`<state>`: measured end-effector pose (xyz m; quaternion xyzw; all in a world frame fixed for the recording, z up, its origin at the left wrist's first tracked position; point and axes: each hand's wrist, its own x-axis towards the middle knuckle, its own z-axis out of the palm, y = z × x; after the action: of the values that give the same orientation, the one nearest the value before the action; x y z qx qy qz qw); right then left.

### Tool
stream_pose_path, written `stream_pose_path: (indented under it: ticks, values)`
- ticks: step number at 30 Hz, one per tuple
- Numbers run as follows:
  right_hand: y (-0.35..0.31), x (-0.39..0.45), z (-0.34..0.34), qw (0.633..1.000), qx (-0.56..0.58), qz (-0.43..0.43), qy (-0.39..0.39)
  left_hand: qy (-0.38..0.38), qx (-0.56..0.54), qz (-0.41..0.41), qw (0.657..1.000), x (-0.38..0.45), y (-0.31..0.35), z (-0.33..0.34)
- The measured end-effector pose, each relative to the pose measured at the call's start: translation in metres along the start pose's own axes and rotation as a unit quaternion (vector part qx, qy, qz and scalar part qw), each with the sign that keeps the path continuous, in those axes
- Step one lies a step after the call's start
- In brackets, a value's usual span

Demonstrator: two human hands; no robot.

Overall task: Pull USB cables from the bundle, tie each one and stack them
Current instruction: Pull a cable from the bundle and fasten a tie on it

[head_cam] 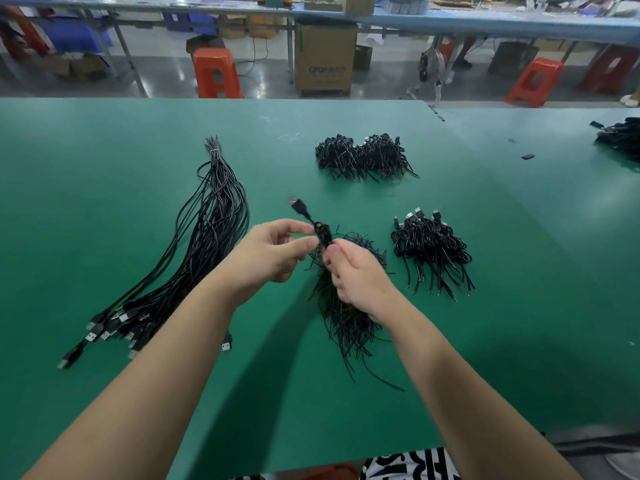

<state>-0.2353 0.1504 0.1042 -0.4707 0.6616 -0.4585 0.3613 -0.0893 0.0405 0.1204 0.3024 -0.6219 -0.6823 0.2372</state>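
Green factory worktable (pixel 104 150): left hand (pixel 273 251) and right hand (pixel 360 275) pinch a coiled USB cable (pixel 320 232) above the twist ties (pixel 346 320), apparently tying it, between the loose bundle (pixel 207 216) and the finished stack (pixel 431 247).

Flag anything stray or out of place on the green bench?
One USB plug lies alone near the left forearm, apart from the untied bundle. Two small dark bits sit loose on the far right of the table. Both hands hold a coiled cable. No damage is visible.
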Motion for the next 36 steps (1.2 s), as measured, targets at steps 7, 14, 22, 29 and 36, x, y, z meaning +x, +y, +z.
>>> stream_pose_path:
  ticks: [7,14,22,29,36]
  values:
    - [0.016,0.008,-0.029,0.997,-0.028,0.012,0.078,0.095,0.458,-0.054,0.882,0.008,-0.087,0.003]
    - [0.025,0.007,-0.025,0.997,-0.034,0.024,0.071,0.161,0.462,-0.044,0.871,0.021,-0.117,0.028]
    - [0.026,0.005,-0.019,0.997,-0.019,0.037,0.062,0.203,0.465,-0.053,0.860,0.024,-0.128,0.035]
    - [0.032,0.006,-0.015,0.997,-0.026,0.047,0.059,0.156,0.546,-0.079,0.819,0.031,-0.122,0.039]
    - [0.038,0.008,-0.020,0.996,-0.038,0.056,0.064,0.111,0.572,-0.099,0.807,0.018,-0.115,0.022]
